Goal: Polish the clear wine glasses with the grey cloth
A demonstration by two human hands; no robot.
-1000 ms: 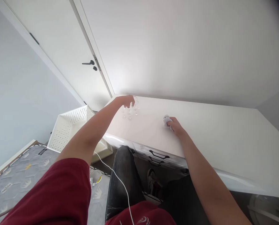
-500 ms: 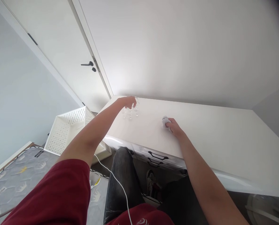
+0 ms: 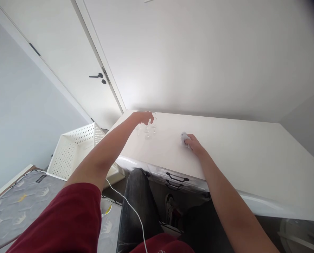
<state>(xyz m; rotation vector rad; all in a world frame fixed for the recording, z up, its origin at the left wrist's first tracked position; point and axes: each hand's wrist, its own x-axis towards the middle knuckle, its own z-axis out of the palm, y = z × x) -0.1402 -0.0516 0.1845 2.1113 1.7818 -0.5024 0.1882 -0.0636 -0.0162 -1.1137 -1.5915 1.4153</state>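
At the far left of the white cabinet top [image 3: 225,151], my left hand [image 3: 145,117] reaches down with curled fingers closed on a small clear glass [image 3: 147,130]. Several clear stemmed glasses stand close together around those fingers; their outlines are faint against the white. My right hand [image 3: 195,144] is closed around a bunched light grey cloth [image 3: 184,137], just above or on the cabinet top, right of the glasses. Whether anything is inside the cloth cannot be seen.
A white perforated basket [image 3: 64,158] stands left of the cabinet, beside a grey patterned mattress [image 3: 19,203]. A white cable [image 3: 135,211] runs past my knee. Black drawer handles [image 3: 177,177] project from the cabinet front. The wall and a door [image 3: 67,63] lie behind.
The view has tilted slightly. My left hand stays at the glasses, its fingers shifted a little. My right hand, with the cloth, has moved slightly left.
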